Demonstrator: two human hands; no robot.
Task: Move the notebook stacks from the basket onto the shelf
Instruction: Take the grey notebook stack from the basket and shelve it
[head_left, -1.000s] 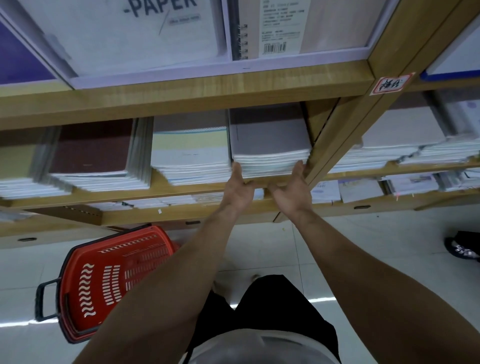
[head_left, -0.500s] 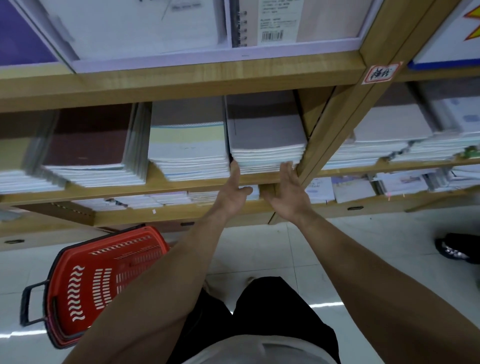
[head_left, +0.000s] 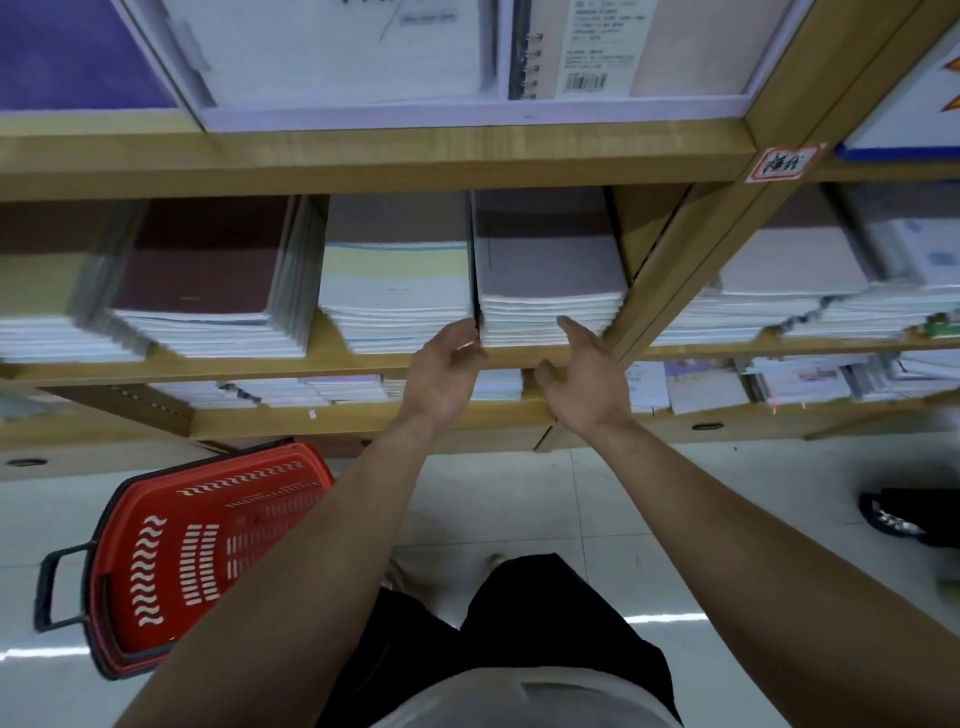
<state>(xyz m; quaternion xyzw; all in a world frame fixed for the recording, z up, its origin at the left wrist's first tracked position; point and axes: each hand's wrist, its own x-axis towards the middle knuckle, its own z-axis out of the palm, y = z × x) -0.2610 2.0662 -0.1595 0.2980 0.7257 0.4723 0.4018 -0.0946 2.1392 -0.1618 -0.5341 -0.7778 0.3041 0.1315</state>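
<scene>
Two hands (head_left: 441, 371) (head_left: 584, 387), one red basket (head_left: 156, 545)

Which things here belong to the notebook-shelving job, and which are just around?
Job: grey notebook stack, shelf, red basket, left hand, right hand.
Just around: maroon stack, striped stack, spiral notebook above, shoe on the floor, red-bordered label.

I count 2 grips: left grip (head_left: 441, 376), right grip (head_left: 589, 387). 1 red basket (head_left: 171, 551). On mid shelf (head_left: 332, 361), my bay, 4 piles of notebooks: 1 yellowish stack (head_left: 36, 291), 1 maroon stack (head_left: 202, 260), 1 pastel stack (head_left: 395, 280), 1 grey stack (head_left: 545, 260). Bay to my right: approx. 2 more, too blurry to be sure. 1 label (head_left: 784, 163), 1 shoe (head_left: 893, 519).
</scene>
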